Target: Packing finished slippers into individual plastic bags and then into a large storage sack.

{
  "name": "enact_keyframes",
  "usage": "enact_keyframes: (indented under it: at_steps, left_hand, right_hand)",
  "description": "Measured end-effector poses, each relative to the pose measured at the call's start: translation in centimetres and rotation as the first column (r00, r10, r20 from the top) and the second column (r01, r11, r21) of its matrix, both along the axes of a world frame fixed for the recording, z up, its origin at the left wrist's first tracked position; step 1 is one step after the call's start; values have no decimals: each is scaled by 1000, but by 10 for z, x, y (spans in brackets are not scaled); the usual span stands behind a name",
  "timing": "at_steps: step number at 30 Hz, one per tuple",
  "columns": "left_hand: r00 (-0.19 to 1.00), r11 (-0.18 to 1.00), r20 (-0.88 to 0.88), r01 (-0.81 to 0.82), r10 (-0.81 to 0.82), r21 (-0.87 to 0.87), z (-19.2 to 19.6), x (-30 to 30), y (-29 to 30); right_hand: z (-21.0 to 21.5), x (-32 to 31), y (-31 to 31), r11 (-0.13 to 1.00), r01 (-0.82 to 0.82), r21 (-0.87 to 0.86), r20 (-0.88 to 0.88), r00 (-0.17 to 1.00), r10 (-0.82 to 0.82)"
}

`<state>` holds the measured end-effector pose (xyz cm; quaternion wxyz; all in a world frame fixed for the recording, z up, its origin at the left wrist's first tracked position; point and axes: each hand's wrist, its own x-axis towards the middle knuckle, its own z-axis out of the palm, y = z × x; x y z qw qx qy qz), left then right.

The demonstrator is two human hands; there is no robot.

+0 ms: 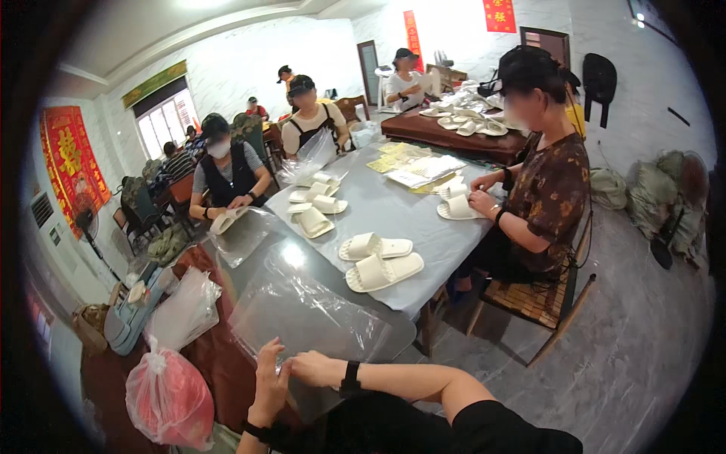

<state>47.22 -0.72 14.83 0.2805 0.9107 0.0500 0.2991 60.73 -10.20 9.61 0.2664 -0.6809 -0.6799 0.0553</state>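
Observation:
A large clear plastic bag (302, 310) lies flat on the grey tabletop in front of me. My left hand (267, 382) is upright by the bag's near edge, its fingers extended and a little apart. Touching it near the thumb is my right hand (318, 369), with the fingertips pressed together. Whether thin film is between those fingertips cannot be made out. Beyond the bag, a pair of cream slippers rests side by side, one slipper (384, 272) nearer and the other slipper (376, 247) behind it.
More cream slippers (314, 222) lie further left. Co-workers sit around the table, one handling slippers (458, 204) at the right, another bagging a slipper (228, 220). Stacked clear bags (184, 309) and a tied bag with pink contents (170, 397) are at my left. A wooden chair (529, 299) stands right.

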Motion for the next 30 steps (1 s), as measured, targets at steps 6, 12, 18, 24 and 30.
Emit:
enact_keyframes:
  at_steps: [6, 12, 18, 24, 30]
  left_hand:
    - [951, 973, -296, 19, -89, -231, -84, 10, 61]
    - [827, 987, -559, 30, 63, 155, -54, 13, 22]
    - [871, 943, -488, 112, 59, 314, -53, 14, 8]
    - [830, 944, -553, 232, -67, 234, -32, 10, -18]
    - [759, 931, -637, 319, -139, 177, -24, 8, -30]
  right_hand:
    - [26, 18, -37, 968, -250, 16, -290, 926, 244]
    - [59, 126, -103, 944, 273, 184, -336, 920, -201]
    - [5, 292, -141, 789, 603, 119, 35, 791, -610]
    - [-23, 339, -118, 874, 449, -186, 114, 893, -434]
    - [-31, 330, -95, 875, 472, -109, 49, 882, -470]
